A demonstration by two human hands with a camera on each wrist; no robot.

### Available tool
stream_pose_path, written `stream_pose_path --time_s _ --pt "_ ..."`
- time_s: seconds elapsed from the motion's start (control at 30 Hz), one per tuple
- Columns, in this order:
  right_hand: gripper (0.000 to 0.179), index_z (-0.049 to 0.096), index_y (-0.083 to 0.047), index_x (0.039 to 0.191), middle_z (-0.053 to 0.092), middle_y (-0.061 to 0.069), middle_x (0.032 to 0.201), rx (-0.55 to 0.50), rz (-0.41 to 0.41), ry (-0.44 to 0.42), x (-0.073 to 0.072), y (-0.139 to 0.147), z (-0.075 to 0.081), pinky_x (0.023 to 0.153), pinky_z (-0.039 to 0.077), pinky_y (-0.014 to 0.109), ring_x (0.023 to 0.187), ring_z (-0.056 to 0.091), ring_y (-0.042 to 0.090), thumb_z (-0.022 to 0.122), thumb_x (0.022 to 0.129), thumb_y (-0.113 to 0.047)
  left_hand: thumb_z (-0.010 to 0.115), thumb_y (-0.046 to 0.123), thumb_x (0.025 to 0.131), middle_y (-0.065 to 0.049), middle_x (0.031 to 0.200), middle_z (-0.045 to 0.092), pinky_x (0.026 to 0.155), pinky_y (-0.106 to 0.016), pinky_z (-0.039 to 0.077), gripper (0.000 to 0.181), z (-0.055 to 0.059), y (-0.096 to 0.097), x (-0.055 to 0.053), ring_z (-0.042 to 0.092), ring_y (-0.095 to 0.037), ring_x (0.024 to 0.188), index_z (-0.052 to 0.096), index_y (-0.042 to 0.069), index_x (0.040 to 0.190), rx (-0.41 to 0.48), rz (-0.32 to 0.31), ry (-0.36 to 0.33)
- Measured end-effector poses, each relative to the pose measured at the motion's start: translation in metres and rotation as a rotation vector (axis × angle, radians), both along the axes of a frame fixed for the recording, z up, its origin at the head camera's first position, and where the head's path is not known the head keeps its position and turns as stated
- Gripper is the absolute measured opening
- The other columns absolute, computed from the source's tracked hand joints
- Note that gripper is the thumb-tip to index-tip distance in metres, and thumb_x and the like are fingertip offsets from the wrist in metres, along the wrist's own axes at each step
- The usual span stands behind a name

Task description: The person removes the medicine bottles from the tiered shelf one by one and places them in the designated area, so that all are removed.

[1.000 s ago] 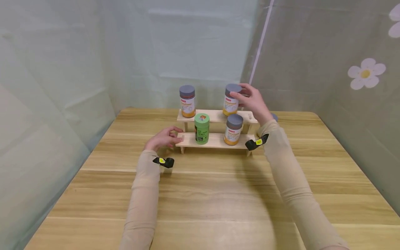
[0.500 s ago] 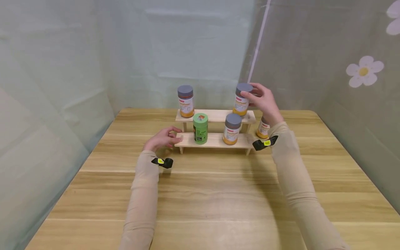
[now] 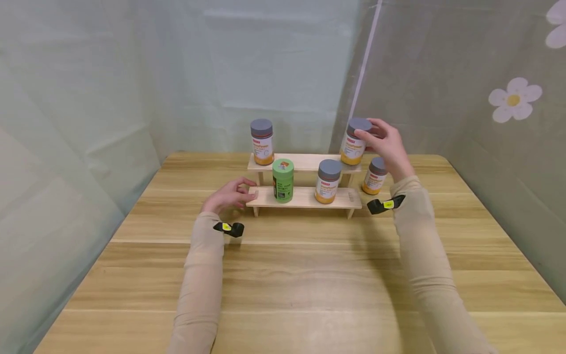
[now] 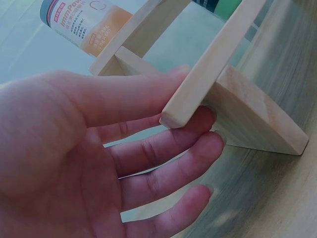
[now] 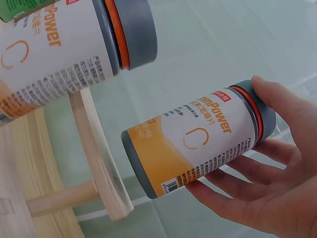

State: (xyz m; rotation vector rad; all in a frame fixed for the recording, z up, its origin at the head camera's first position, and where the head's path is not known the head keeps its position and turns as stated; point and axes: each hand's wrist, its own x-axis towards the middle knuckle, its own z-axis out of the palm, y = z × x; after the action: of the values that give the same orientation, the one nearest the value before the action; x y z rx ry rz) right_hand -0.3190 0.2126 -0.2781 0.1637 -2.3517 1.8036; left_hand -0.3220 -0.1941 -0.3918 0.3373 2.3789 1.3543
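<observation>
A two-tier wooden display rack (image 3: 302,196) stands toward the back of the table. My left hand (image 3: 229,195) pinches the left end of its lower board, thumb on top and fingertips beneath, as the left wrist view shows. With thumb and fingers around the grey lid, my right hand (image 3: 390,147) grips a white-and-orange supplement jar (image 5: 193,141) at the right end of the upper board; whether its base touches the wood I cannot tell. A similar jar (image 3: 263,142) occupies the upper board's left end. Below stand a green jar (image 3: 283,182) and another grey-lidded jar (image 3: 328,182).
On the table just right of the rack is one more grey-lidded jar (image 3: 374,177), close under my right wrist. Pale cloth (image 3: 283,73) hangs behind the table, and a grey flowered curtain (image 3: 442,98) is on the right.
My right hand has moved the jar rightward along the upper board to its right end. The jar on the table has come out from behind my right wrist. My left hand keeps its place.
</observation>
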Motion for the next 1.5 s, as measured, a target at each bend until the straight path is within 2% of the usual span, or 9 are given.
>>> stream_pose_path --time_s 0.13,0.27,0.43,0.67,0.87,1.1,1.5 --pt "0.056 0.050 -0.016 0.137 0.057 -0.001 0.123 0.005 -0.014 -0.007 0.001 0.003 0.000 0.088 0.052 0.030 0.109 0.055 0.012 0.069 0.089 -0.038 0.064 0.025 0.094 -0.014 0.110 0.059 0.083 -0.036 0.054 0.056 0.001 -0.001 0.001 0.059 -0.017 0.092 0.040 0.005 0.141 -0.008 0.001 -0.006" --pt "0.053 0.052 -0.018 0.134 0.057 -0.003 0.121 -0.036 -0.022 -0.017 0.003 0.007 0.001 0.089 0.052 0.033 0.109 0.056 0.012 0.068 0.088 -0.039 0.064 0.026 0.094 -0.017 0.113 0.058 0.084 -0.037 0.054 0.057 0.001 -0.001 0.001 0.059 -0.018 0.094 0.040 0.006 0.141 -0.007 0.002 -0.011" --pt "0.047 0.053 -0.019 0.128 0.059 -0.006 0.114 -0.121 -0.027 -0.004 0.006 0.012 0.001 0.076 0.052 0.022 0.102 0.057 0.009 0.069 0.088 -0.037 0.064 0.026 0.093 -0.019 0.117 0.058 0.086 -0.038 0.054 0.057 -0.001 -0.002 0.001 0.059 -0.019 0.095 0.040 0.005 0.141 -0.003 0.000 -0.015" --pt "0.039 0.054 -0.021 0.120 0.058 -0.005 0.109 -0.200 -0.049 0.009 0.007 0.021 -0.004 0.069 0.054 0.019 0.095 0.059 0.007 0.070 0.087 -0.035 0.064 0.027 0.094 -0.019 0.116 0.057 0.086 -0.039 0.053 0.057 -0.002 -0.004 0.004 0.058 -0.021 0.097 0.040 0.006 0.141 -0.016 0.004 -0.019" --pt "0.038 0.057 -0.020 0.121 0.061 -0.007 0.106 -0.256 -0.034 0.030 0.009 0.029 -0.005 0.071 0.053 0.020 0.091 0.060 0.007 0.071 0.088 -0.032 0.063 0.027 0.094 -0.019 0.118 0.057 0.085 -0.037 0.053 0.057 -0.003 -0.004 0.003 0.058 -0.021 0.098 0.040 0.007 0.141 -0.017 0.001 -0.024" --pt "0.039 0.054 -0.020 0.122 0.059 -0.005 0.107 -0.269 -0.035 0.030 0.010 0.035 -0.005 0.072 0.053 0.018 0.091 0.058 0.009 0.070 0.088 -0.033 0.062 0.026 0.095 -0.021 0.122 0.056 0.082 -0.035 0.053 0.055 -0.003 -0.005 0.002 0.059 -0.021 0.099 0.040 0.008 0.141 -0.017 0.010 -0.019" --pt "0.037 0.061 -0.021 0.122 0.064 -0.007 0.106 -0.350 -0.042 0.073 0.011 0.051 -0.014 0.076 0.048 0.023 0.095 0.056 0.011 0.071 0.088 -0.027 0.062 0.027 0.095 -0.023 0.127 0.054 0.087 -0.038 0.053 0.056 -0.002 -0.006 0.004 0.058 -0.025 0.105 0.039 0.008 0.142 -0.014 0.007 -0.030"
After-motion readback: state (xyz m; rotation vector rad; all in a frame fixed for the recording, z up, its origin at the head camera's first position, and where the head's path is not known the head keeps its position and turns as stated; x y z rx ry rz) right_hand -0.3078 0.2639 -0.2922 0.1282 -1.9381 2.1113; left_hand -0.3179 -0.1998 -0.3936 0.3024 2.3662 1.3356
